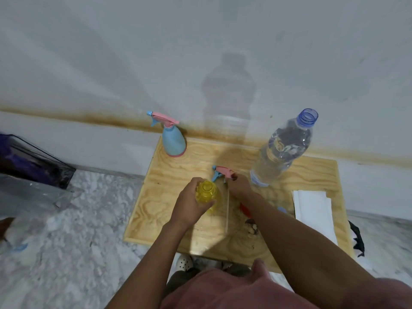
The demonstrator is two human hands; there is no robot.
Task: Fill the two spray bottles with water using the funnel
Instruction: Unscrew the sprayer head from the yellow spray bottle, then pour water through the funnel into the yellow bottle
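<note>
Left hand (191, 202) has its fingers clamped round the translucent yellow plastic spray bottle (207, 195), steadying it upright at mid-desk with its mouth open for filling. Right hand (237, 185), at its two o'clock, pinches the pink-and-blue trigger spray head (223, 171), dip tube trailing, likely to lay it aside. Blue pear-shaped spray bottle (173, 141) waits capped at eleven o'clock; clear uncapped water bottle (282, 150) stands at one o'clock on the pale wooden desk (160, 208). Funnel: can't make it out.

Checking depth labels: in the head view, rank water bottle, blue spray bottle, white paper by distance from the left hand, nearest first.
From the left hand, which grips the yellow bottle:
1. Water bottle, to the right, uncapped, past the right hand.
2. Blue spray bottle, far-left table corner by the wall; close to the water bottle's distance, so this order is tentative.
3. White paper, right table edge.
</note>
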